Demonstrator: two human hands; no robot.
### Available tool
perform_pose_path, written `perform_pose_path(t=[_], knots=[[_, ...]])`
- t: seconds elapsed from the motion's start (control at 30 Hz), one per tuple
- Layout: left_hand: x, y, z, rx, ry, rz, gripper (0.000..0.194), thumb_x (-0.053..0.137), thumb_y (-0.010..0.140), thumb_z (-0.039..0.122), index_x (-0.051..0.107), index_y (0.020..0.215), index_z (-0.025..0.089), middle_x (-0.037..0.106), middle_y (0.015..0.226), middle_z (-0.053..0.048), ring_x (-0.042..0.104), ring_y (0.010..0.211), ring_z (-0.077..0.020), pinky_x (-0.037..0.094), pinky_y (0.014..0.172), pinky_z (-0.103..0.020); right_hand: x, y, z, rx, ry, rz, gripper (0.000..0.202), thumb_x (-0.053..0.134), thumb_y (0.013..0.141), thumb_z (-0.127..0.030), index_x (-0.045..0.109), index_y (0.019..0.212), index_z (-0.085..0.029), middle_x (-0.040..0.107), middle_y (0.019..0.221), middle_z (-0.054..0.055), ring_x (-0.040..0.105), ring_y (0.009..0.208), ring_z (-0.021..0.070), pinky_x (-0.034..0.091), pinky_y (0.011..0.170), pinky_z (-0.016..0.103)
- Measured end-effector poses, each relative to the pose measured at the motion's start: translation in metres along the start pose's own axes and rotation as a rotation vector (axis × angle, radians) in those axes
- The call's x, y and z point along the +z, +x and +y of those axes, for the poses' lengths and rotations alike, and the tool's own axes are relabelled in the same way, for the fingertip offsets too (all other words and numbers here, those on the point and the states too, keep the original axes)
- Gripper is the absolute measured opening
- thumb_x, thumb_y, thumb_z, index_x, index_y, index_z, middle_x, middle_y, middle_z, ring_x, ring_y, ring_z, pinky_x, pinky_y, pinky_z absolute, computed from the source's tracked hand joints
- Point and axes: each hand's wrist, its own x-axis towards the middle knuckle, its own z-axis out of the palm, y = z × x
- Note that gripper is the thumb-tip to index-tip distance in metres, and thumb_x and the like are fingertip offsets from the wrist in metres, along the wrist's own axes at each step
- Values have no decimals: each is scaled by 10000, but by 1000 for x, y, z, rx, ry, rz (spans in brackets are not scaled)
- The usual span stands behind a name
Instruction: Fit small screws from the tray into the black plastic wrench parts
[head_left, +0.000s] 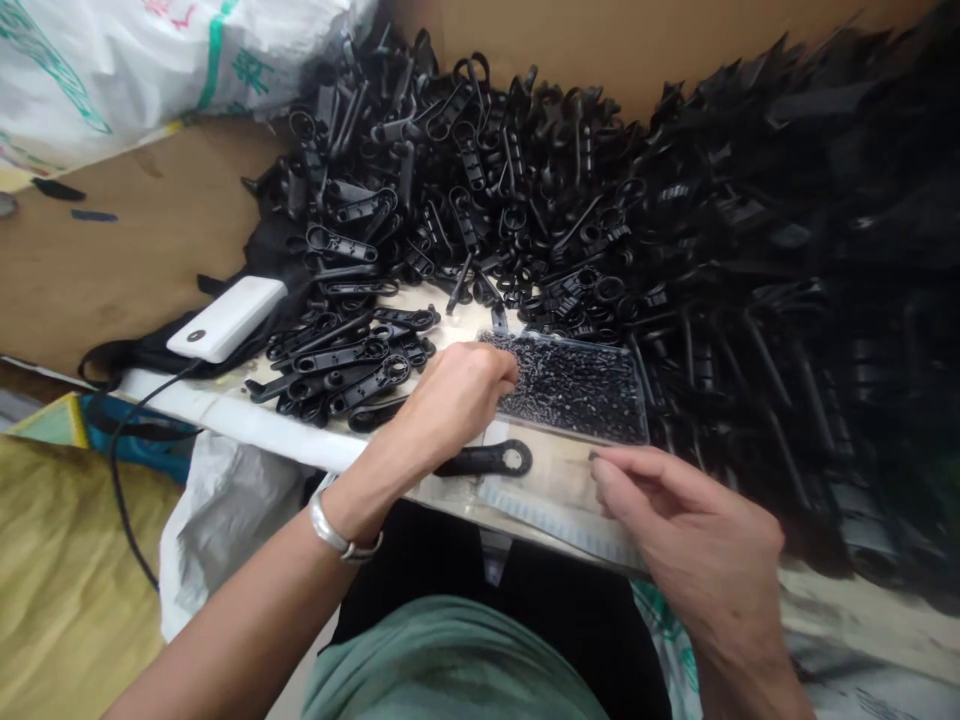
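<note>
My left hand (472, 385), with a metal bracelet on its wrist, is closed at the left end of a clear shallow tray (639, 425) of tiny black pieces (570, 385). Its fingertips are hidden, so what they hold cannot be seen. Just below lies a single black plastic part (491, 459) with a ring at its end, flat near the table edge. My right hand (686, 520) pinches a tiny black piece (592, 456) between thumb and forefinger, in front of the tray's right corner.
Black plastic parts (465, 200) are heaped at the back and right. A smaller pile (345, 370) lies left of my left hand. A white power bank (227, 318) with a black cable is farther left. White sacks (150, 60) and cardboard (150, 210) border the table.
</note>
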Motion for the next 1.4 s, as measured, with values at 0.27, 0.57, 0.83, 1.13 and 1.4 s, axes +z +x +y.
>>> perform_pose_path(t=[0.27,0.57,0.83,1.13,1.4], knots=[[-2,-25,16,-303,-814,103,51,728,714,148,695,748,128,672,710,-7,585,647,-97,473,623,-198,17,15,-17,-77,16,-5,72,670,781,-152,703,780,-217,688,693,-39,593,502,93,539,551,203],[0,-47,28,-387,-1100,109,86,746,687,127,704,763,132,679,705,-10,614,622,-99,524,623,-202,24,12,-33,-180,-32,18,86,658,809,-145,691,814,-225,715,830,-18,658,677,124,548,630,221],[0,-53,28,-355,-1044,77,81,753,697,149,720,770,145,705,745,-13,633,683,-109,524,661,-197,25,9,-35,-282,-90,5,108,647,810,-108,682,833,-207,712,835,-14,667,711,116,551,702,218],[5,-54,32,-376,-1074,93,70,753,679,118,717,736,134,707,724,-19,632,659,-112,532,648,-206,21,8,-34,-346,-123,-9,113,625,814,-99,660,798,-205,713,809,-4,669,694,126,566,705,243],[9,-54,32,-356,-1068,103,68,744,689,108,717,742,141,706,727,-11,629,667,-103,521,652,-192,19,9,-30,-192,-15,-95,84,638,809,-131,666,786,-207,706,777,-21,654,639,116,556,642,217]])
